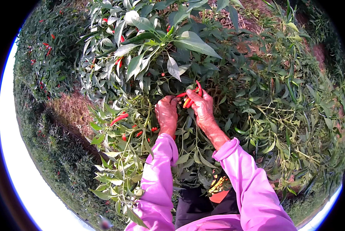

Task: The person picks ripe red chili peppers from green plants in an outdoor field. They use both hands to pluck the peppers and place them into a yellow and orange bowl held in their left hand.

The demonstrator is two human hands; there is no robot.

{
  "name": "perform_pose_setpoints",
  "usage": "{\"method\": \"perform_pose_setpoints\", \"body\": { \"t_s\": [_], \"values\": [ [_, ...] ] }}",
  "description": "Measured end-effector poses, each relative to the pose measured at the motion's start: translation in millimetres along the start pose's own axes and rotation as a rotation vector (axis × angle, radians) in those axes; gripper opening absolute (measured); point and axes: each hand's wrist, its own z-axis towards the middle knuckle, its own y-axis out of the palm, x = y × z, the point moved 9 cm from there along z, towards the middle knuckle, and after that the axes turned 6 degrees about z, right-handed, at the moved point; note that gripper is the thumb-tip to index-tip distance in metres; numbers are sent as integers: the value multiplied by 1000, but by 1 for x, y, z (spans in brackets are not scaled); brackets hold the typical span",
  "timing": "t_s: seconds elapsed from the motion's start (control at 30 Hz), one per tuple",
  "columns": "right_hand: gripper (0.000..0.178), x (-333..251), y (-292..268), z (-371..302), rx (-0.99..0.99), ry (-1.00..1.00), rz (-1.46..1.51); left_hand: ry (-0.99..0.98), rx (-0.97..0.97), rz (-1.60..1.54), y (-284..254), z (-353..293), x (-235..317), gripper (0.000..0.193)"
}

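Several red chili peppers (188, 102) are gathered in my right hand (203, 109), with thumb and fingers closed round them. One pepper sticks up above the thumb, and another points left toward my other hand. Close beside it, my left hand (167, 112) is closed in a pinch among the leaves. What its fingertips grip is hidden, though the left-pointing pepper ends right by them. Both hands are inside a leafy chili plant (141, 111). A long red pepper (119, 119) hangs left of my left wrist, with smaller red ones below it.
Large leaves (193, 43) of a taller chili plant hang ahead of my hands, with red peppers among them. Leafy branches (280, 115) spread on the right. Dry straw (70, 113) covers ground at left, beside another row of plants (45, 65). Stems and leaves overlap my left sleeve.
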Motion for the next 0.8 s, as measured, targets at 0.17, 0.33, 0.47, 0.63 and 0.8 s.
{"method": "perform_pose_setpoints", "body": {
  "t_s": [0.17,0.33,0.47,0.63,0.8],
  "values": [
    [22,5,-10,3,70,16,40,-12,-86,55,4,1,7,17],
    [20,7,-13,6,44,25,39,85,-76,35,13,7,-2,17],
    [20,1,-10,3,41,8,21,24,-35,-72,14,6,-4,14],
    [22,-8,-9,1,9,-25,126,-172,-80,-435,25,13,-41,11],
    [28,-25,-6,-14,-168,80,223,-32,-153,-360,2,-14,-5,41]
  ]
}}
